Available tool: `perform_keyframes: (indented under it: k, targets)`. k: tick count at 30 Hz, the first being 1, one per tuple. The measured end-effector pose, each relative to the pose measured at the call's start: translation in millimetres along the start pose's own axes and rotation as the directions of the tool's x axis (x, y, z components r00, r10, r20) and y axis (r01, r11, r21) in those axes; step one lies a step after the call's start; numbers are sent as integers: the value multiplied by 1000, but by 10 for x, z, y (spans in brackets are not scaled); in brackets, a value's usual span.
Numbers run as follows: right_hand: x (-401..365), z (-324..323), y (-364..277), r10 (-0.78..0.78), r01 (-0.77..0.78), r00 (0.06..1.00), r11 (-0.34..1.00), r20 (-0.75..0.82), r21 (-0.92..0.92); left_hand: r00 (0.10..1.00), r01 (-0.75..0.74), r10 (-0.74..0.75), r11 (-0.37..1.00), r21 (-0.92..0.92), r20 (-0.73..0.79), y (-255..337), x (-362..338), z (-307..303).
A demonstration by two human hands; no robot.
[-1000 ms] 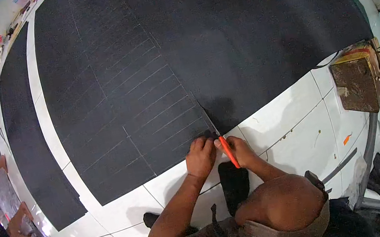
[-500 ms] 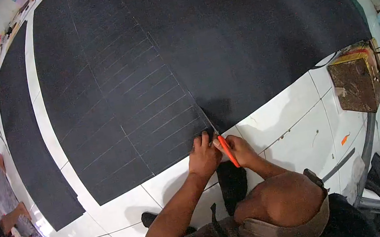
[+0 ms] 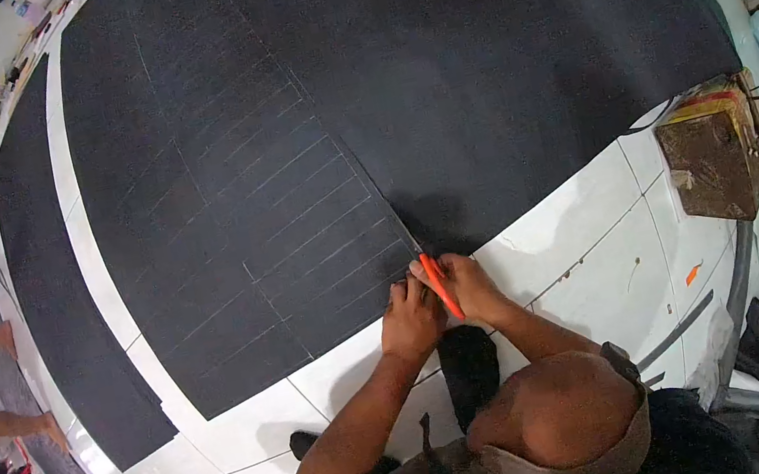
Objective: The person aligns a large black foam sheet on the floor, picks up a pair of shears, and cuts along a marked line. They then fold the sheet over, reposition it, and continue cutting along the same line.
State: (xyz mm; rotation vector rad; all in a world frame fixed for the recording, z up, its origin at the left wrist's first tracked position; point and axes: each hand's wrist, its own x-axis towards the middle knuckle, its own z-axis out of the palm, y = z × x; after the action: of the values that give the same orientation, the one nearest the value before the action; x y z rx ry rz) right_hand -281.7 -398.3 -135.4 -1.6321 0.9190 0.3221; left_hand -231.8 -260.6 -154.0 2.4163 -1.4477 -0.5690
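A large black sheet, fabric-like and marked with thin pale lines, covers much of the floor. My right hand is closed round the orange handles of a pair of scissors. Their blades point away from me, at a cut running along a long marked line from the sheet's near edge. Beside it on the left, my left hand grips the sheet's near edge with curled fingers. The thumb of that hand is partly hidden near the scissors.
A separate black strip lies on the white tiled floor at the left. To the right stands a dirty brown block, near grey strips and an orange scrap. Another person's legs show at the far left.
The scissors and my right hand have moved forward, farther up along the marked line into the sheet. My left hand stays at the near edge. The view has shifted slightly.
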Motion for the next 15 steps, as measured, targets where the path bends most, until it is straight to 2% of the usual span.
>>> perform_keyframes:
  k: [2, 4, 8, 13, 15]
  targets:
    - [96, 20, 16, -24, 21, 999, 997, -32, -69, 999, 14, -14, 1000, -9, 34, 1, 11, -4]
    - [135, 0, -81, 4, -7, 999, 998, -33, -64, 995, 50, -46, 998, -38, 94, 3, 16, -10]
    - [262, -12, -164, -26, 17, 998, 989, -62, -145, 999, 22, -23, 1000, 10, 50, 2, 15, 14]
    - [397, -35, -365, -26, 23, 999, 995, -28, -97, 996, 12, -14, 1000, 28, 83, -4, 16, 14]
    - [474, -35, -411, -44, 41, 999, 994, -32, -96, 993, 45, -42, 999, -23, 107, 13, 17, -43]
